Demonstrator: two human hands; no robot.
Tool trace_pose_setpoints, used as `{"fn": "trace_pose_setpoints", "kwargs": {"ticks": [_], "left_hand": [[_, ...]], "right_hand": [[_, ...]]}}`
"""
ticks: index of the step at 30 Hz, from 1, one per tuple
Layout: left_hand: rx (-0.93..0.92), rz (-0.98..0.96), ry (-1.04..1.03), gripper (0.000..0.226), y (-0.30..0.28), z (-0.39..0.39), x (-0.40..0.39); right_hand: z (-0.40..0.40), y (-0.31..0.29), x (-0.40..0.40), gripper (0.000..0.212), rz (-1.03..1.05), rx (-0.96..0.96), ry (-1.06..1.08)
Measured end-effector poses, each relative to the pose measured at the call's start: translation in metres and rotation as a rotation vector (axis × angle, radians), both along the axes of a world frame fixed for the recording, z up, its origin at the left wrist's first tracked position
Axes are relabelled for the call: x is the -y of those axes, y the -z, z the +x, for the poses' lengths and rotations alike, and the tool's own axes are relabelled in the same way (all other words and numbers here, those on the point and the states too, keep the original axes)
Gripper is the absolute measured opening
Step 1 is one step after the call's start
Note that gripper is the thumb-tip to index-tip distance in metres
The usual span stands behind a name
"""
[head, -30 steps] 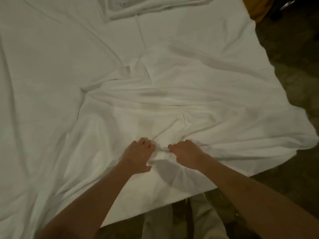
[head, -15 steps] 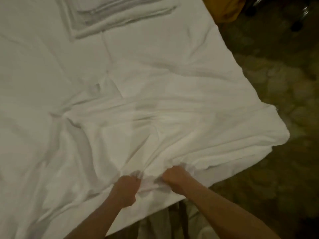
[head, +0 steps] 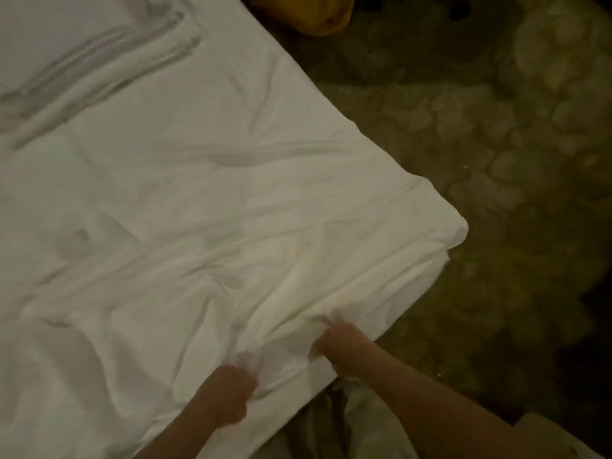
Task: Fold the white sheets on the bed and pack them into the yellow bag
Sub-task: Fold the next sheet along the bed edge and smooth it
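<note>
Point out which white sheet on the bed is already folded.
The folded sheet at the far left corner, showing stacked layered edges. The loose sheet both hands grip lies crumpled and spread.

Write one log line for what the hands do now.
left hand: grips sheet | right hand: grips sheet edge | bag: on floor

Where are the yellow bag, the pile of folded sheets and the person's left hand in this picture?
yellow bag [head: 326, 18], head view: on its rounded yellow side, on the floor beyond the bed.
folded sheets [head: 96, 58], head view: on the stack's layered edges, top left.
left hand [head: 228, 394], head view: on the back of the hand gripping the loose sheet.
</note>
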State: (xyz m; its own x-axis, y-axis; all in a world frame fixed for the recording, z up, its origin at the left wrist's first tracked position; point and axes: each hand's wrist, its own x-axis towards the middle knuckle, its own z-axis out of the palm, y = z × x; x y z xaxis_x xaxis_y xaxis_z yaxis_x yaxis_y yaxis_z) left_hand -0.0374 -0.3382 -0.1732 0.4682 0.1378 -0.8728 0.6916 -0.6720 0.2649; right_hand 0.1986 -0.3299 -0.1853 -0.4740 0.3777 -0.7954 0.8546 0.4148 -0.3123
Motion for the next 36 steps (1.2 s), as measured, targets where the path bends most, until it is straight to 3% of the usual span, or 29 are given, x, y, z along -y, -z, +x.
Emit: {"fn": "trace_pose_setpoints", "kwargs": {"ticks": [3, 6, 10, 12, 14, 16, 18, 20, 22, 26, 32, 36], "left_hand": [[-0.066, -0.107, 0.036, 0.039, -0.010, 0.034, -0.031], [0.096, -0.021, -0.209, 0.033, -0.017, 0.083, -0.080], [0.408, 0.146, -0.579, 0.017, -0.023, 0.164, -0.154], [0.507, 0.207, -0.686, 0.020, -0.023, 0.201, -0.186], [0.568, 0.267, -0.673, 0.030, -0.022, 0.234, -0.209], [0.577, 0.302, -0.632, 0.039, -0.019, 0.263, -0.222], [0.556, 0.315, -0.571, 0.047, -0.017, 0.286, -0.225], [0.557, 0.310, -0.496, 0.052, -0.015, 0.303, -0.222], [0.580, 0.309, -0.449, 0.057, -0.011, 0.313, -0.218], [0.620, 0.313, -0.350, 0.058, -0.007, 0.327, -0.221], [0.496, 0.214, -0.080, 0.042, -0.005, 0.359, -0.233], [0.444, 0.232, -0.074, 0.019, -0.009, 0.381, -0.238]], "right_hand": [[0.021, -0.003, -0.015, 0.031, -0.057, -0.102, 0.281], [0.049, -0.008, -0.042, 0.026, 0.030, -0.158, 0.677], [0.115, -0.011, -0.068, 0.020, 0.365, -0.208, 1.342], [0.151, -0.015, -0.078, 0.012, 0.556, -0.195, 1.696], [0.185, -0.012, -0.082, 0.031, 0.642, -0.125, 1.926], [0.211, -0.004, -0.083, 0.049, 0.542, -0.123, 2.073], [0.223, 0.000, -0.081, 0.041, 0.353, -0.191, 2.093], [0.227, 0.001, -0.081, 0.029, 0.316, -0.226, 2.038], [0.231, 0.000, -0.084, 0.027, 0.305, -0.297, 2.071], [0.244, 0.000, -0.094, 0.027, 0.078, -0.352, 2.032], [0.267, -0.011, -0.108, 0.031, 0.044, -0.383, 1.776], [0.257, 0.007, -0.085, 0.016, 0.069, -0.374, 1.711]]}}
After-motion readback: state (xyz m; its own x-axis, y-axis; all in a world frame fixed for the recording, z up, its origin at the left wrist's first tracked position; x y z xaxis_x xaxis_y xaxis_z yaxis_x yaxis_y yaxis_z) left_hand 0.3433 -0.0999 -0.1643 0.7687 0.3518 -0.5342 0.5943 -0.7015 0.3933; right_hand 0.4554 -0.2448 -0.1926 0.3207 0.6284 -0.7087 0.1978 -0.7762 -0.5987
